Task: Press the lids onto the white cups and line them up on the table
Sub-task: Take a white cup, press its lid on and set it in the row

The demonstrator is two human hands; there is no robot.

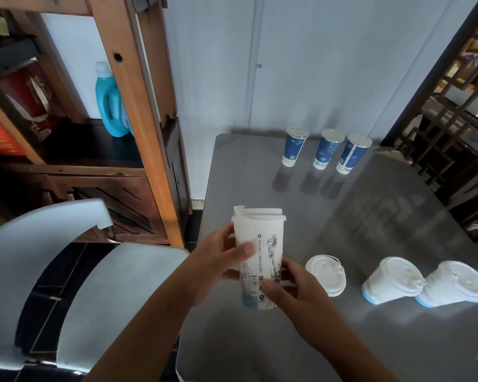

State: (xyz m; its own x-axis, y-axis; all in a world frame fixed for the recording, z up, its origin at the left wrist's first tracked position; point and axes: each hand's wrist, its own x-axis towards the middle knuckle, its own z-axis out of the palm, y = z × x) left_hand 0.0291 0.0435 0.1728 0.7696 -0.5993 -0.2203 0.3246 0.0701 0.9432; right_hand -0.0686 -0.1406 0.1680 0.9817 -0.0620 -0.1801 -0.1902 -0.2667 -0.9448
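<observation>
Head view, itemised.

Item one: white cup (260,255) with black line drawings and a pale blue band at its base, held roughly upright over the near left part of the grey table (287,348). A white lid (258,213) sits on its rim, with a small flap raised at the left edge.

Item two: my left hand (218,260), fingers and thumb wrapped round the cup's middle.

Item three: my right hand (293,288), gripping the cup lower down, near the base. Both hands are clamped on this one cup.

Item four: three more white lidded cups standing near the table's near edge to my right, the closest (326,274) just beside my right hand, the second (392,279) and third (453,285) touching each other.

Item five: three blue cups (327,153) with lids, in a row by the far edge, well apart from the white ones.

Item six: pale chair (116,285) left of the table.

Item seven: wooden shelf (138,111) holding a turquoise bottle (111,103).
</observation>
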